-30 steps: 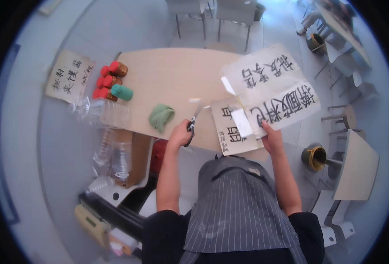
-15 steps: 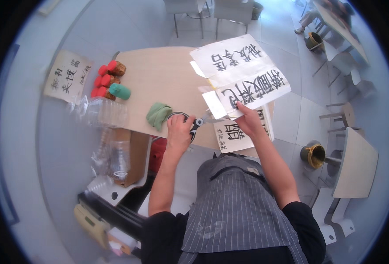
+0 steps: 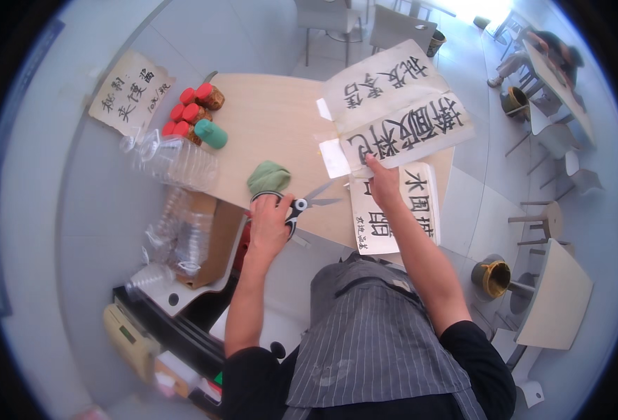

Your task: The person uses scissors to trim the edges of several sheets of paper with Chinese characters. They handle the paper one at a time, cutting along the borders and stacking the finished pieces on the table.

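Observation:
My left hand point(image 3: 270, 222) is closed on the handles of a pair of black-and-white scissors point(image 3: 300, 205). Their blades are spread apart and point right, just short of the sheet. Pinched by its lower edge in my right hand point(image 3: 383, 185) is a large creased paper sheet point(image 3: 365, 91) with black brush lettering. White tabs point(image 3: 334, 159) stick out along its left edge. Partly under my right forearm, another lettered sheet point(image 3: 377, 236) lies at the table's right end. A crumpled green cloth point(image 3: 268, 176) rests just beyond my left hand.
Several red-lidded jars point(image 3: 195, 113) and a green-capped container point(image 3: 211, 134) stand on the wooden table point(image 3: 267, 105), at its left. Clear plastic containers point(image 3: 172, 164) are stacked nearby. A lettered paper point(image 3: 130, 91) hangs on the left wall. A person point(image 3: 557, 56) sits at a far table.
The scissors have drawn back from the sheet's lower corner, and their blades have opened wider. My right hand still holds the sheet, now lifted and tilted differently. The whole view has shifted.

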Demonstrator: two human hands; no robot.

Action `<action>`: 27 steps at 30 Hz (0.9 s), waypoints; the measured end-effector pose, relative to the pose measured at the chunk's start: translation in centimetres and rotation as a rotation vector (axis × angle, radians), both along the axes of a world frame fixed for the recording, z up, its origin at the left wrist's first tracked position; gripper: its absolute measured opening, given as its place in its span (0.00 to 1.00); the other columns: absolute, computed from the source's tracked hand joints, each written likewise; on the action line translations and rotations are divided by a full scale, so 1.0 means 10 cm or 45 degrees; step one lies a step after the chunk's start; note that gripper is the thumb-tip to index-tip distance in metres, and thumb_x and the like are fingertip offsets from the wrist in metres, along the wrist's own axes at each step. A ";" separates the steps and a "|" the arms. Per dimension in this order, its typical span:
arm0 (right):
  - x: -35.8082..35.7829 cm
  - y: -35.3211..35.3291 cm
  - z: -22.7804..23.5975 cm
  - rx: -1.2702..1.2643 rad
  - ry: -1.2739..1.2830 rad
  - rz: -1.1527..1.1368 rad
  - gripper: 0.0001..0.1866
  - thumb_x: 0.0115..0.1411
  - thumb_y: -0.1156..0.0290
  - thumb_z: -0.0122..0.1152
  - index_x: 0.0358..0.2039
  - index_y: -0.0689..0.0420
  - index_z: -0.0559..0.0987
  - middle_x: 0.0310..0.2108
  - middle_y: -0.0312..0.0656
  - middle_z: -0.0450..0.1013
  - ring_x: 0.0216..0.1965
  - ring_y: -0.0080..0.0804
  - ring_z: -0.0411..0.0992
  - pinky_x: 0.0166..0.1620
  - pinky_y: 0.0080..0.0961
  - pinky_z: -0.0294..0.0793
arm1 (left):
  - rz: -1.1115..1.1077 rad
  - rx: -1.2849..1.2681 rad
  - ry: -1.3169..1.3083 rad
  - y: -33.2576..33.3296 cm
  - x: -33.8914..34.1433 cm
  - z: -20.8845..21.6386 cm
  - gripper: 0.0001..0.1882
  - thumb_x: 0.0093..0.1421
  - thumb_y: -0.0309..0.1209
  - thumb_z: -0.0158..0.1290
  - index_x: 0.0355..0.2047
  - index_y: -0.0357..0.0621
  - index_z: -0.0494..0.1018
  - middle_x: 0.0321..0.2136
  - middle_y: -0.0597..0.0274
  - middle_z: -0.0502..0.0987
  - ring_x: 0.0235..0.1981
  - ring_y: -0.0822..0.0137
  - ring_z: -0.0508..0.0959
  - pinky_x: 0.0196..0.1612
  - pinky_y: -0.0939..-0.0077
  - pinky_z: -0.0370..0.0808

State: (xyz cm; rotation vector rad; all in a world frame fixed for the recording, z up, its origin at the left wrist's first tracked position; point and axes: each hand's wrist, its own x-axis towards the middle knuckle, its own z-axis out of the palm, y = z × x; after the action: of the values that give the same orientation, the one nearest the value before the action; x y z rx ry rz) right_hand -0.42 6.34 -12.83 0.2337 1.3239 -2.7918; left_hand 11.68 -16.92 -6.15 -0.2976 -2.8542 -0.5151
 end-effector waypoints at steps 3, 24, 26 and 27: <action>-0.09 -0.03 -0.04 0.017 0.033 -0.016 0.24 0.57 0.83 0.53 0.54 0.62 0.63 0.48 0.40 0.67 0.48 0.29 0.68 0.51 0.27 0.69 | 0.048 0.231 -0.089 -0.17 0.05 -0.11 0.23 0.44 0.20 0.54 0.43 0.45 0.69 0.32 0.52 0.71 0.38 0.50 0.71 0.42 0.59 0.66; 0.22 -0.19 1.05 0.422 0.450 -0.312 0.10 0.61 0.70 0.56 0.40 0.61 0.71 0.32 0.37 0.71 0.27 0.22 0.69 0.21 0.19 0.70 | 0.111 0.794 -0.231 1.07 -0.16 0.58 0.18 0.57 0.31 0.52 0.44 0.33 0.63 0.25 0.43 0.73 0.29 0.41 0.74 0.32 0.57 0.69; 0.23 -0.16 1.10 0.457 0.441 -0.323 0.09 0.62 0.70 0.55 0.39 0.61 0.71 0.31 0.38 0.71 0.24 0.22 0.68 0.21 0.19 0.69 | 0.120 0.800 -0.219 1.09 -0.20 0.63 0.18 0.57 0.31 0.52 0.44 0.34 0.62 0.25 0.43 0.73 0.29 0.41 0.74 0.31 0.57 0.69; 0.25 -0.16 1.12 0.479 0.428 -0.325 0.08 0.62 0.71 0.53 0.38 0.62 0.71 0.29 0.38 0.71 0.22 0.22 0.68 0.21 0.17 0.68 | 0.103 0.800 -0.237 1.10 -0.20 0.66 0.18 0.57 0.31 0.52 0.44 0.33 0.62 0.25 0.42 0.73 0.29 0.41 0.74 0.31 0.57 0.69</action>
State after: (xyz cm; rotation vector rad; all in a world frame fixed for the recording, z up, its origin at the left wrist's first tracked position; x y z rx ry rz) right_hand 2.05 4.78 -1.62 -0.0683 2.0321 -2.8471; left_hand 9.65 -5.95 0.41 -0.0199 -2.6710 -1.4292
